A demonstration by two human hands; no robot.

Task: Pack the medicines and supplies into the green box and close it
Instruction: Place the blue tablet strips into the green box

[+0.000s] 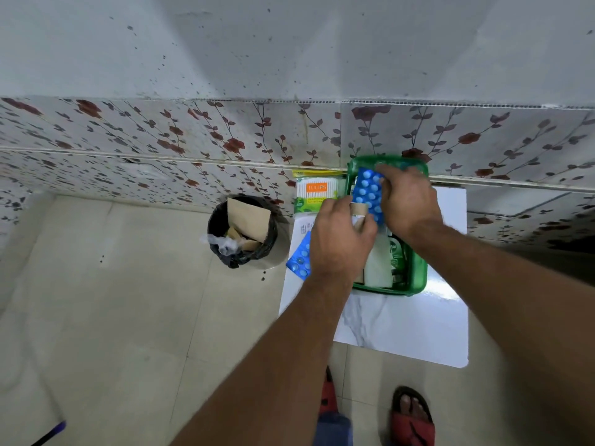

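The open green box (418,278) stands on a white marble-look table (402,326) against the wall. Inside it lie a green bottle (396,252) and a white packet (378,268). My right hand (409,201) grips a blue blister pack (368,194) over the box's far end. My left hand (341,243) holds a tan tape roll (359,209) at the box's left rim. A second blue blister pack (299,257) lies on the table left of the box, partly under my left hand. A cotton-bud pack (315,194) lies beyond it.
A black-lined waste bin (243,231) with cardboard scraps stands on the floor left of the table. A floral tiled wall (161,140) runs behind. My feet in red sandals (412,420) are below the table's near edge.
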